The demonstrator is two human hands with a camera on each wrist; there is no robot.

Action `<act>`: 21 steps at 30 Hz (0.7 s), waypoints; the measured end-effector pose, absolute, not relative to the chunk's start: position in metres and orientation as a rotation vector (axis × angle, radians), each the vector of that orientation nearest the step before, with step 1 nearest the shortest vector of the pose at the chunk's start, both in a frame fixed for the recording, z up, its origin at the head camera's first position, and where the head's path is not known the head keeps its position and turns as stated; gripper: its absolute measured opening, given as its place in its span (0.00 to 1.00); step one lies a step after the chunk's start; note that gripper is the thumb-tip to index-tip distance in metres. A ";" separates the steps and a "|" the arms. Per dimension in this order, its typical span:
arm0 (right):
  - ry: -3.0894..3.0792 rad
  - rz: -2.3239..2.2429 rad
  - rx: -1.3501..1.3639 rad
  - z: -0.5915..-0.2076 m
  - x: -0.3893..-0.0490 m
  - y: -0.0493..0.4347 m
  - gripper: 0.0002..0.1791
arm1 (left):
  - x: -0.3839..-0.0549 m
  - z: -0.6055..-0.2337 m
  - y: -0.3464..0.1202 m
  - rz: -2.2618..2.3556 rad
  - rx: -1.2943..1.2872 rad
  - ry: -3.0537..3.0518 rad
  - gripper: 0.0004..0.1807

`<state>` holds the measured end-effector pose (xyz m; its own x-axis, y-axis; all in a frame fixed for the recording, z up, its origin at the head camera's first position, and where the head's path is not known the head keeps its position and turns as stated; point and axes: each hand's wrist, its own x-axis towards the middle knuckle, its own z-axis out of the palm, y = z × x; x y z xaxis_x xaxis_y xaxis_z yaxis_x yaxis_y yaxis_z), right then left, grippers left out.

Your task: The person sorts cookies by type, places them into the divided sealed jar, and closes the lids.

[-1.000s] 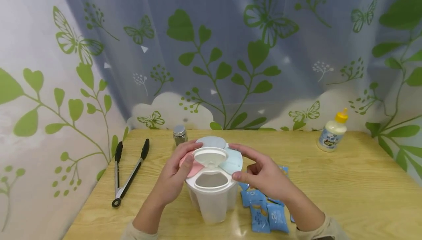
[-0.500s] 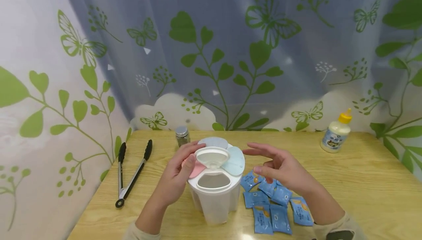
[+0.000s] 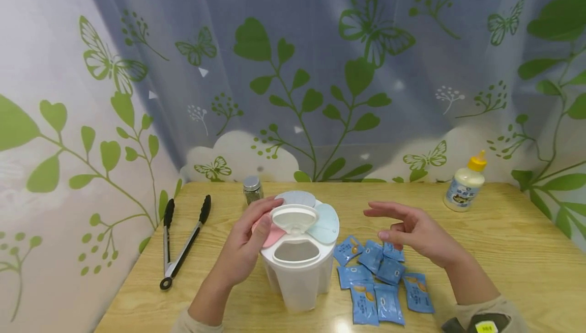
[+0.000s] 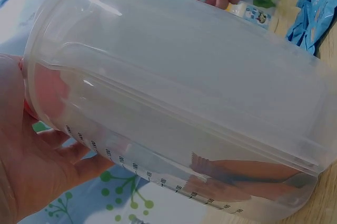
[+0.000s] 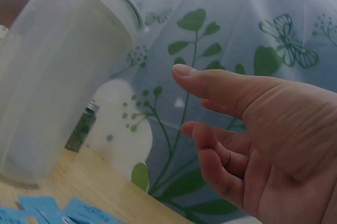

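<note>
A translucent storage container (image 3: 299, 290) with a petal-like lid stands on the table. Its front white flap (image 3: 294, 216) is raised over an opening; the pink, grey and pale blue flaps (image 3: 326, 223) lie down. My left hand (image 3: 247, 239) grips the lid's left side, fingers and thumb curved round the rim. Through the wall, the left wrist view shows orange-brown wrapped packets (image 4: 247, 171) at the bottom, beside a printed scale. My right hand (image 3: 418, 234) hovers to the right with nothing in it, fingers loosely bent, over several blue snack packets (image 3: 364, 303).
Black-tipped tongs (image 3: 183, 251) lie spread at the left. Behind the container stands a small glass jar (image 3: 253, 190) with a metal lid. A yellow-capped squeeze bottle (image 3: 463, 189) is at the back right. A printed curtain (image 3: 316, 28) hangs behind the wooden table (image 3: 494, 251).
My right hand has let go of the lid's right side and moved right, uncovering more blue packets. My left hand has stayed on the container.
</note>
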<state>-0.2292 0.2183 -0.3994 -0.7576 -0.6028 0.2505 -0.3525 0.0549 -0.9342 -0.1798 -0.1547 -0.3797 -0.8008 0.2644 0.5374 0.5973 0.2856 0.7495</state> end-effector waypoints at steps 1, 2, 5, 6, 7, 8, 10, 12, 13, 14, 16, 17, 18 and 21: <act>2.129 -1.771 -0.966 -0.401 -0.231 0.221 0.31 | -0.180 -0.380 -0.155 -1.515 -0.784 -2.254 0.20; 2.141 -1.765 -0.947 -0.403 -0.232 0.223 0.31 | -0.180 -0.379 -0.155 -1.511 -0.784 -2.258 0.20; 2.183 -1.733 -0.885 -0.409 -0.237 0.230 0.31 | -0.179 -0.379 -0.154 -1.519 -0.769 -2.282 0.20; 2.201 -1.719 -0.861 -0.411 -0.238 0.232 0.31 | -0.178 -0.378 -0.154 -1.525 -0.764 -2.288 0.20; 2.216 -1.707 -0.837 -0.414 -0.240 0.234 0.31 | -0.177 -0.378 -0.154 -1.532 -0.754 -2.299 0.20; 2.230 -1.695 -0.815 -0.417 -0.241 0.236 0.31 | -0.176 -0.378 -0.154 -1.533 -0.750 -2.305 0.20; 2.258 -1.674 -0.771 -0.423 -0.244 0.241 0.31 | -0.175 -0.377 -0.154 -1.529 -0.744 -2.313 0.20; 2.279 -1.661 -0.729 -0.429 -0.246 0.246 0.31 | -0.175 -0.376 -0.154 -1.526 -0.745 -2.311 0.20; 2.289 -1.654 -0.711 -0.431 -0.248 0.248 0.32 | -0.175 -0.376 -0.154 -1.524 -0.746 -2.309 0.20; 2.298 -1.648 -0.692 -0.434 -0.249 0.251 0.32 | -0.175 -0.376 -0.154 -1.519 -0.747 -2.307 0.20; 2.311 -1.636 -0.672 -0.438 -0.251 0.255 0.32 | -0.174 -0.375 -0.154 -1.524 -0.748 -2.305 0.20; 2.317 -1.630 -0.663 -0.440 -0.252 0.257 0.32 | -0.175 -0.376 -0.154 -1.524 -0.749 -2.305 0.20; 2.320 -1.626 -0.654 -0.442 -0.253 0.259 0.33 | -0.175 -0.376 -0.154 -1.525 -0.751 -2.305 0.20; 2.324 -1.591 -0.636 -0.448 -0.255 0.265 0.34 | -0.176 -0.377 -0.155 -1.528 -0.755 -2.304 0.20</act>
